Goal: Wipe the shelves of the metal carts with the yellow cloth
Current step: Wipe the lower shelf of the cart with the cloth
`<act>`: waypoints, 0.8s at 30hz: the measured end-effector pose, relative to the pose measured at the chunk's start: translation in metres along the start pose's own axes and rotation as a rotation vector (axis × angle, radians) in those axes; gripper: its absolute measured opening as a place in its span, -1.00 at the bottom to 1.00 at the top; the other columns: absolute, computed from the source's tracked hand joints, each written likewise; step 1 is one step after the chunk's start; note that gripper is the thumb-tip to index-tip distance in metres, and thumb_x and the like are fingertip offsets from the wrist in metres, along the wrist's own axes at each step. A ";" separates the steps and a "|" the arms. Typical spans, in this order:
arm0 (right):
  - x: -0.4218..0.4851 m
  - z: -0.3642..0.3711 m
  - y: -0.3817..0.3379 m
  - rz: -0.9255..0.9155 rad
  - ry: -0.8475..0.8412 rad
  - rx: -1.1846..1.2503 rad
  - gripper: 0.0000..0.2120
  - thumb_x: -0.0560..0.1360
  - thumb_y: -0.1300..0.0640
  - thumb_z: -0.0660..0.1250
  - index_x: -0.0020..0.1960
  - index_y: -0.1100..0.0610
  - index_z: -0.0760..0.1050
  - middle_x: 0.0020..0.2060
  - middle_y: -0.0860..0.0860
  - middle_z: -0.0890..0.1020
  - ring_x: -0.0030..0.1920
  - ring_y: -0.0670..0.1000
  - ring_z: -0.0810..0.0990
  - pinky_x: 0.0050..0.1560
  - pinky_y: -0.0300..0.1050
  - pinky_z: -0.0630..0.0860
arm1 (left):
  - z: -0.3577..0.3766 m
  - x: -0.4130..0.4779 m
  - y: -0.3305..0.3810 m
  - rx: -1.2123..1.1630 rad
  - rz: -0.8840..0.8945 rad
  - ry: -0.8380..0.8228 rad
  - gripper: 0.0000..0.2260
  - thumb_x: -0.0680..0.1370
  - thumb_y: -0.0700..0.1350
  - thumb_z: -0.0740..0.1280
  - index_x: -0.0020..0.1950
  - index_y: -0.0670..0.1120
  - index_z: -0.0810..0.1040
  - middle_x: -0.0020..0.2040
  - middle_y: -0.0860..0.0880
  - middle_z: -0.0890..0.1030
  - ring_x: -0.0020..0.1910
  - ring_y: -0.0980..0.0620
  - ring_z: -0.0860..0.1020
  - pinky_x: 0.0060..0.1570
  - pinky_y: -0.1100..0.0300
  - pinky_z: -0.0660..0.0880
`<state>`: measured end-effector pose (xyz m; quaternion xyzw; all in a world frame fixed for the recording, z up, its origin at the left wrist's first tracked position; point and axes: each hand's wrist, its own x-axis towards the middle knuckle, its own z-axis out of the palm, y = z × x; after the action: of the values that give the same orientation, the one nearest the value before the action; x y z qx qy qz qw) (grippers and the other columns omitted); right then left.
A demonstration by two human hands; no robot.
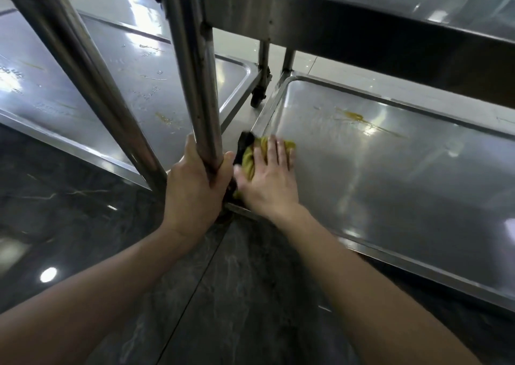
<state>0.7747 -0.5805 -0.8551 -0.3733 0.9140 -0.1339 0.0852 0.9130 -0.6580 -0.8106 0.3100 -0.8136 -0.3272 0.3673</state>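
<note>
At the far left, the left cart's lower shelf [83, 91] sits low over the dark marble floor [69, 197]. It is beaded with drops and carries a small yellowish smear [164, 118] near its right end. Beside it, the left hand [195, 180] grips a steel corner post [195, 71] where the two carts meet, its fingers wrapped round the tube.

Just right of that, the right hand [269, 177] lies flat on the yellow cloth [249, 159], fingers straight and slightly spread. It presses the bunched cloth into the near left corner of the right cart's lower shelf [390, 183]. A dark patch shows at the cloth's far edge; I cannot tell what it is.

An orange-yellow stain [354, 116] lies on this same shelf, ahead and to the right of the fingers and well apart from them. Its streak trails off rightward. The right hand is the nearer one, so the coming stroke probably runs forward and right across bare steel, with nothing on the shelf between.

A caster [257, 98] stands behind the corner. The upper shelf [362, 16] overhangs the far side and could crowd a long reach.
</note>
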 end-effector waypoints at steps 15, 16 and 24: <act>0.051 -0.008 0.013 0.067 0.029 -0.032 -0.26 0.67 -0.32 -0.06 0.75 0.02 0.05 0.73 0.11 -0.18 0.71 0.12 -0.28 0.67 0.22 -0.33 | -0.007 0.000 -0.001 -0.014 0.003 -0.118 -0.68 0.69 0.12 0.36 0.25 -0.08 0.41 -0.11 0.00 0.61 -0.14 0.05 0.63 -0.13 0.03 0.59; 0.025 -0.004 0.007 0.031 0.023 -0.022 -0.25 0.68 -0.33 -0.07 0.75 0.02 0.02 0.73 0.11 -0.19 0.71 0.11 -0.30 0.67 0.22 -0.33 | -0.008 0.000 -0.002 -0.006 0.001 -0.121 -0.68 0.69 0.14 0.35 0.23 -0.06 0.40 -0.09 -0.04 0.61 -0.12 -0.02 0.63 -0.10 -0.03 0.59; -0.091 0.012 -0.017 -0.186 0.017 -0.306 -0.21 0.63 -0.16 0.22 0.68 0.24 0.07 0.65 0.32 0.09 0.67 0.37 -0.01 0.62 0.46 -0.06 | -0.016 0.004 0.000 0.127 0.023 -0.195 -0.49 0.64 0.24 0.25 0.30 -0.19 0.46 0.13 -0.10 0.53 0.20 -0.10 0.48 0.23 -0.14 0.50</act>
<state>0.8531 -0.5306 -0.8556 -0.4638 0.8859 -0.0035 0.0071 0.9235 -0.6663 -0.8011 0.2901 -0.8679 -0.2996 0.2699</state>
